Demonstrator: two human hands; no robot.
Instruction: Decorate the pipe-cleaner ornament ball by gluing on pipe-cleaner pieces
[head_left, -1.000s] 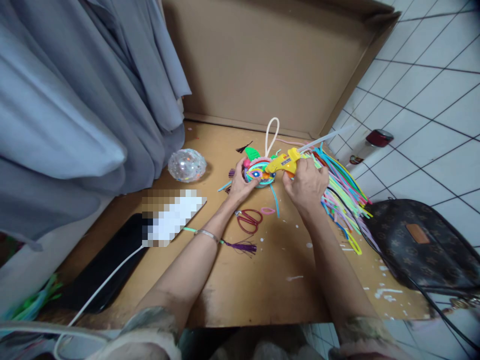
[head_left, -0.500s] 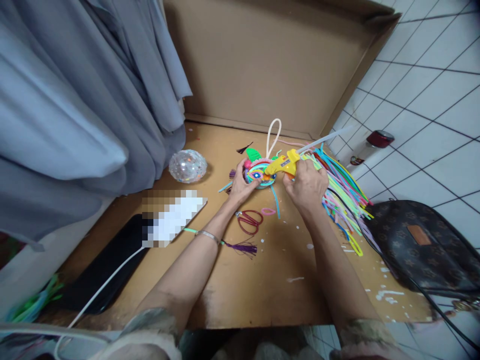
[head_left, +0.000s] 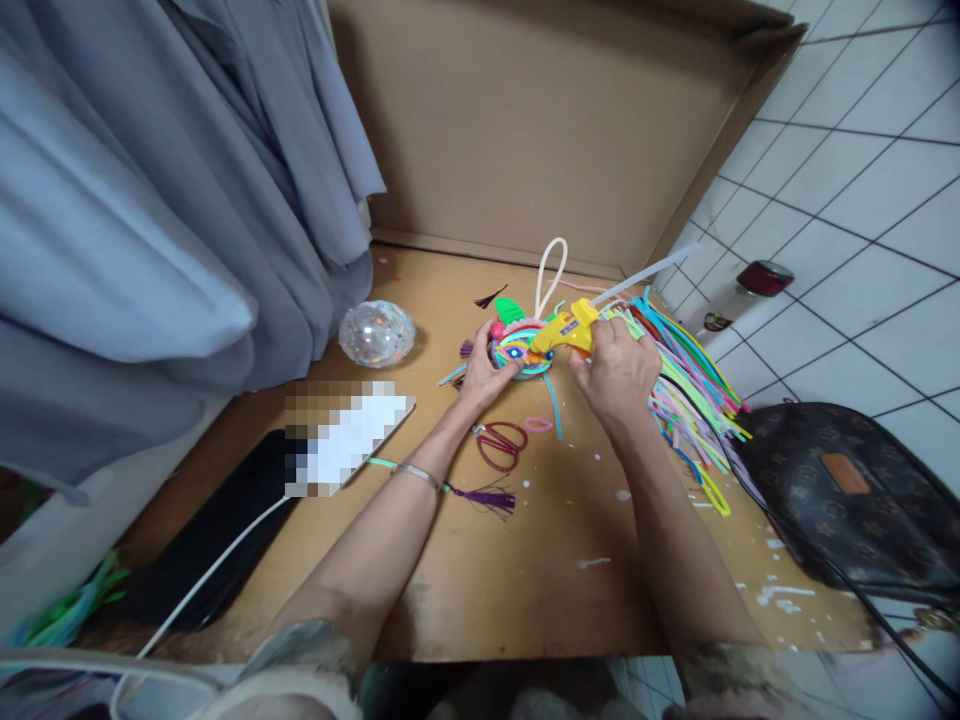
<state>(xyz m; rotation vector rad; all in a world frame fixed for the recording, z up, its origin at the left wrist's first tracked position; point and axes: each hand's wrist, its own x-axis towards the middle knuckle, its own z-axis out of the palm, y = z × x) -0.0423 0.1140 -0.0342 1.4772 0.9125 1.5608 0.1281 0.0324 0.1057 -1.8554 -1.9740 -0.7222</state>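
A colourful round craft piece (head_left: 527,362) with eye shapes, green leaf-like ears and a white loop (head_left: 551,270) is gripped at its left side by my left hand (head_left: 487,368). My right hand (head_left: 619,365) is wrapped round a yellow glue gun (head_left: 571,328), whose nozzle points left at the front of the craft piece. Whether the tip touches it is too small to tell. A clear glue stick (head_left: 645,275) rises from the gun's back. Below the craft piece lie red-handled scissors (head_left: 502,446), a pink loop (head_left: 537,425) and a purple tassel (head_left: 486,498).
Many coloured pipe cleaners (head_left: 690,385) lie at the right, crossed by a black cord, near a brown bag (head_left: 862,490) and a bottle (head_left: 742,300). At left are a clear ball (head_left: 376,334), a white phone (head_left: 352,435) and a grey curtain (head_left: 187,200). Cardboard (head_left: 555,130) stands behind.
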